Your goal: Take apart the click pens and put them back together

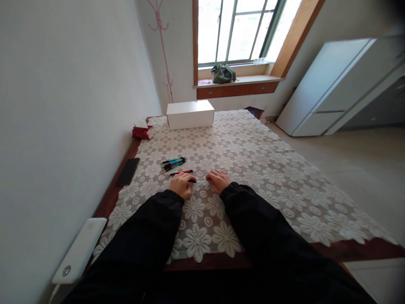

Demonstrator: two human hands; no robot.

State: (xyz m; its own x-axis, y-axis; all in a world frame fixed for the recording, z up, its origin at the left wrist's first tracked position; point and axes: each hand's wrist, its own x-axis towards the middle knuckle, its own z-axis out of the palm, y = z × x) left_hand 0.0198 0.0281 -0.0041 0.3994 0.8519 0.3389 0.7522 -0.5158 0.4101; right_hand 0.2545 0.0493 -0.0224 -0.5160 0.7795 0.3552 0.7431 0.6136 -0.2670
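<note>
Two hands work close together at the middle of the counter (pixel 253 139), which is covered by a white lace cloth (pixel 268 177) with a flower pattern. The left hand (pixel 181 185) and the right hand (pixel 218 180) are each closed on one end of a thin pen part (pixel 198 181), a pale rod with a dark tip at the left; it spans the small gap between them, just above the cloth. Whether it is a refill or a slim barrel is too small to tell.

Just beyond the hands lies a red pen (pixel 182 172), and a little farther a cluster of blue pens (pixel 174 162). A white box (pixel 190 114) stands at the far end, a red packet (pixel 141 133) by the wall, a black phone (pixel 128 171) on the bare left edge, and a white device (pixel 80 249) at the near left corner.

The likely trouble, as I judge it: the rod is thin and held only at its ends, so a hard pull or bend could snap it or spring it loose, and a small piece would be hard to find on the busy lace. A sleeve could also nudge the red pen so that it rolls.

No brand, label or writing can be read on anything here.
</note>
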